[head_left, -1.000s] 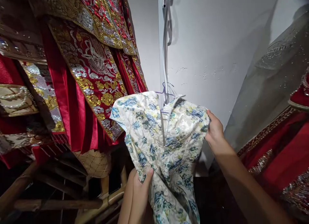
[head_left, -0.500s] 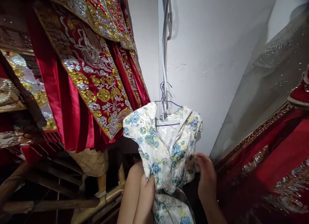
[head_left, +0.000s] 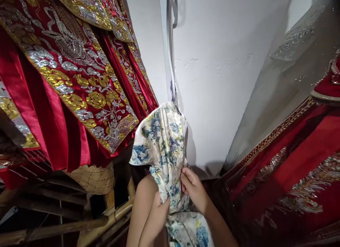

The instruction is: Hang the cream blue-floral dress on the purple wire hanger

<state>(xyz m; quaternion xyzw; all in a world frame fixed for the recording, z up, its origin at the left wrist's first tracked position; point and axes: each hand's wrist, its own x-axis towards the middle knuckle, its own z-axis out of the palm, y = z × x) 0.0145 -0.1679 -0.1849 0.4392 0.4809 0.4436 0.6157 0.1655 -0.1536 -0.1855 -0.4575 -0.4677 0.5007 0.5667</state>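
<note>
Before the white wall (head_left: 209, 133), a cream, blue-flowered garment (head_left: 167, 144) hangs creased and turned sideways. Left hand (head_left: 159, 212) and right hand (head_left: 195, 188) pinch its cloth between their fingers

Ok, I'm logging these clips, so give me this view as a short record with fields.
Garment: white floral garment, blue flowers
Above it: purple hanger
Left hand: gripping its lower left
Right hand: fingers at its right edge, hold unclear
Left side: red costume, gold and silver decoration
Right side: red beaded fabric
Behind: white wall
</note>
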